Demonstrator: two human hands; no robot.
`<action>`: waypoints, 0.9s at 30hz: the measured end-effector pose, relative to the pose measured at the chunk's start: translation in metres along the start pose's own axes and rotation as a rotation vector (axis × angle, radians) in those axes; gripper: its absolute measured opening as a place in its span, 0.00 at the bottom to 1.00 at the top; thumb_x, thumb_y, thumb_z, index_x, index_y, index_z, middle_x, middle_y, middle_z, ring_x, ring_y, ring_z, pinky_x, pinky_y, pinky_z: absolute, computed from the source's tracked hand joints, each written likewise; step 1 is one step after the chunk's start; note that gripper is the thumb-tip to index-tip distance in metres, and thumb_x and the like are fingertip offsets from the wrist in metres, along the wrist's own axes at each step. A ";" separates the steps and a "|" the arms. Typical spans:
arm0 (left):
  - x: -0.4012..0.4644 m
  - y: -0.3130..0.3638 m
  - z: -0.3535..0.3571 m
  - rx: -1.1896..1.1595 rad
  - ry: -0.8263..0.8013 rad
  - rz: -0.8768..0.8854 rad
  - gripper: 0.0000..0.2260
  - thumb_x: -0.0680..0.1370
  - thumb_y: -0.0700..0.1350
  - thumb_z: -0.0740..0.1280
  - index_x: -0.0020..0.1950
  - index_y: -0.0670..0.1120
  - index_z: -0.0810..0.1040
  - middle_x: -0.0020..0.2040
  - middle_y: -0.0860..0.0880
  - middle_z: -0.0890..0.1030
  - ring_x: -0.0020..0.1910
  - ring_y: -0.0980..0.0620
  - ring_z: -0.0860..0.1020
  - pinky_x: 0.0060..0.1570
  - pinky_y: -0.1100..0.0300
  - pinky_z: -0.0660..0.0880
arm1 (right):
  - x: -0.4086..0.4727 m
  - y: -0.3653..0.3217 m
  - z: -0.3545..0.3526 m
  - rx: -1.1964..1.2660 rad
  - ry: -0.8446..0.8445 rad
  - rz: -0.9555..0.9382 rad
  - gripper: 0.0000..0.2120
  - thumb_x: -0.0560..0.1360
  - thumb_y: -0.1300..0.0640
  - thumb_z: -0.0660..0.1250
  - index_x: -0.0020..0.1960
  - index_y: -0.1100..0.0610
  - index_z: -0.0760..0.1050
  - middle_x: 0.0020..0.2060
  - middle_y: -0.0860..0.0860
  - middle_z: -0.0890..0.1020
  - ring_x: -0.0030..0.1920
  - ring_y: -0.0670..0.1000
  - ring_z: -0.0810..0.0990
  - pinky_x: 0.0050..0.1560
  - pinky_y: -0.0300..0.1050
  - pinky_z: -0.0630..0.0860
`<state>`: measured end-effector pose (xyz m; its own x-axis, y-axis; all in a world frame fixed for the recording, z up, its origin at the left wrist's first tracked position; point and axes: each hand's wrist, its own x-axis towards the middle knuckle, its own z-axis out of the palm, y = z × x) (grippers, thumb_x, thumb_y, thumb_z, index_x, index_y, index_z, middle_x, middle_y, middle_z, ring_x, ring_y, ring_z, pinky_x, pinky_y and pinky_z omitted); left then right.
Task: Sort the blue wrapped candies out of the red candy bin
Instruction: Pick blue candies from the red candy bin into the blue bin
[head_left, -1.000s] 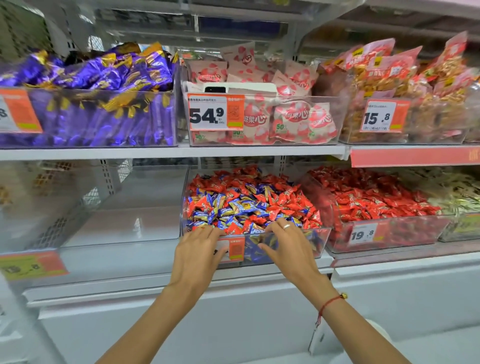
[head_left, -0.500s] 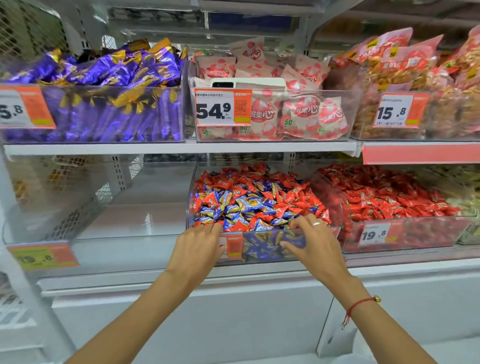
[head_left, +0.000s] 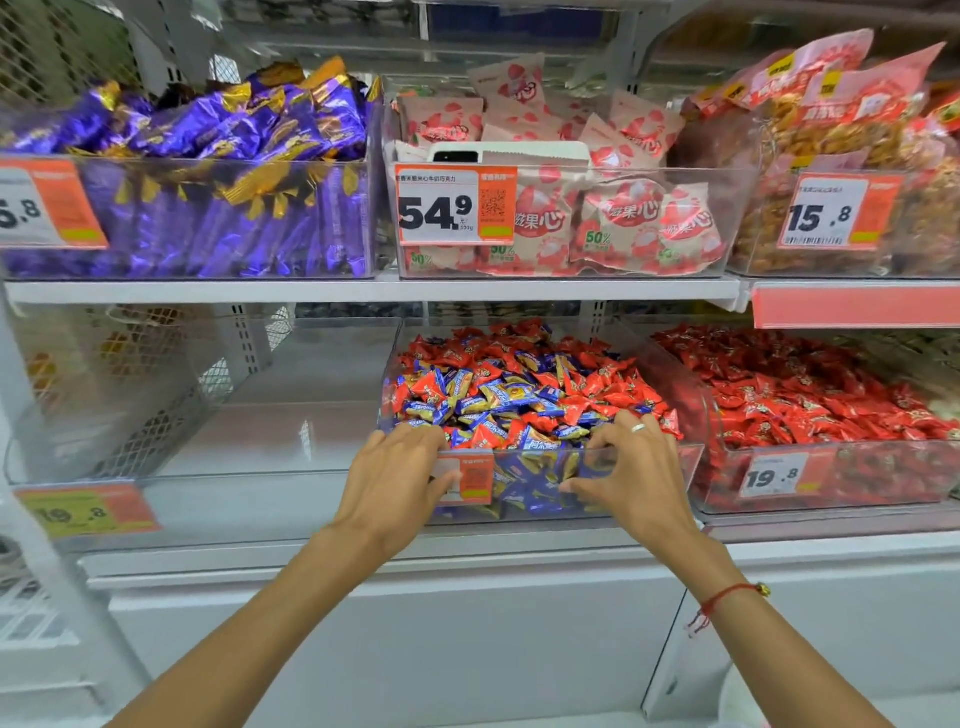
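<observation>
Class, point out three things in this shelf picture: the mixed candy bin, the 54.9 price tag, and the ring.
mixed candy bin (head_left: 644, 483): head view, on its clear front wall.
54.9 price tag (head_left: 441, 210): head view, on the printed digits.
ring (head_left: 638, 427): head view, on the band on a right-hand finger.

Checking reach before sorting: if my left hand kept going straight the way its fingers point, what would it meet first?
Most likely the blue wrapped candies heaped at the front of the mixed bin; the left hand already grips that bin's front rim, fingers pointing inward.
</observation>
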<state>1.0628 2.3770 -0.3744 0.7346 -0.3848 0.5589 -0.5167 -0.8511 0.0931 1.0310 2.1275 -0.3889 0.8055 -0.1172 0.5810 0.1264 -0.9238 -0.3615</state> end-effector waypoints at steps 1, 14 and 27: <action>0.004 0.000 -0.005 0.000 0.008 0.002 0.09 0.80 0.55 0.63 0.52 0.50 0.72 0.52 0.53 0.78 0.52 0.50 0.73 0.44 0.59 0.59 | 0.003 -0.002 -0.004 0.015 0.021 -0.019 0.21 0.55 0.44 0.82 0.36 0.54 0.76 0.37 0.45 0.73 0.44 0.50 0.68 0.44 0.45 0.59; -0.051 0.028 -0.007 0.024 0.046 0.093 0.15 0.67 0.51 0.78 0.40 0.48 0.73 0.37 0.53 0.79 0.36 0.47 0.77 0.35 0.60 0.62 | -0.052 0.003 -0.025 -0.077 -0.005 -0.075 0.22 0.55 0.45 0.82 0.36 0.52 0.73 0.36 0.45 0.73 0.40 0.51 0.72 0.42 0.50 0.72; -0.068 0.022 -0.010 0.039 0.175 0.154 0.21 0.67 0.55 0.74 0.57 0.46 0.81 0.57 0.49 0.80 0.57 0.47 0.74 0.57 0.56 0.65 | -0.052 -0.010 -0.043 -0.060 0.016 -0.049 0.15 0.63 0.71 0.69 0.45 0.57 0.74 0.43 0.51 0.77 0.45 0.57 0.76 0.42 0.48 0.70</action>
<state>0.9970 2.3880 -0.4027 0.5591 -0.4467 0.6985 -0.5969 -0.8015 -0.0347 0.9630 2.1270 -0.3845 0.7899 -0.0767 0.6085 0.1302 -0.9486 -0.2886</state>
